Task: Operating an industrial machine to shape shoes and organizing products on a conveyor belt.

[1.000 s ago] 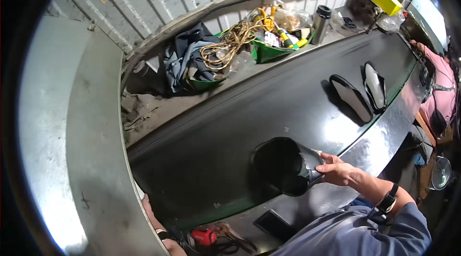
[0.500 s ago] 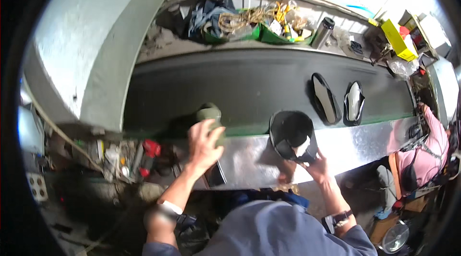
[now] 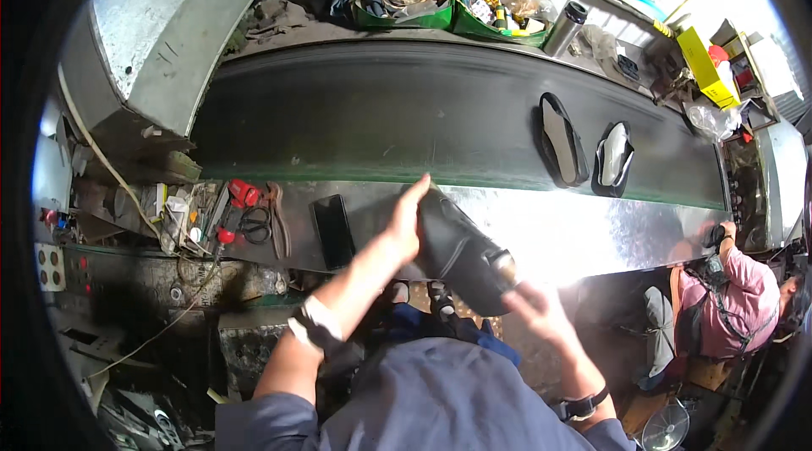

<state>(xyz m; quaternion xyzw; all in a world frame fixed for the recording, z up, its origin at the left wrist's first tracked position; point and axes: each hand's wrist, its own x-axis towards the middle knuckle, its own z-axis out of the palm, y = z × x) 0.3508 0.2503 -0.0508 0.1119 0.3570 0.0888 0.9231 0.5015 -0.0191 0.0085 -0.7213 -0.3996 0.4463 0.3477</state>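
Head view: black shoe (image 3: pixel 457 252) between both hands, long axis slanting upper-left to lower-right.

Shoe upper (image 3: pixel 461 252) between both hands, phone (image 3: pixel 333 229) left, two soles (image 3: pixel 584 147) on belt (image 3: pixel 381 117) behind

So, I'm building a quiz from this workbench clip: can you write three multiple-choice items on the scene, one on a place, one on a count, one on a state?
1. Where does the black phone lie?
A. on the shiny metal ledge
B. on the dark belt
C. in the green tray

2. How many shoe soles lie on the belt?
A. none
B. two
C. five

3. How is the black moulded piece held?
A. lying alone on the belt
B. between left hand and right hand
C. by the seated person

Key: 1 A, it rests on the ledge beside the scissors. 2 B, a pair lies side by side. 3 B, both hands touch it.
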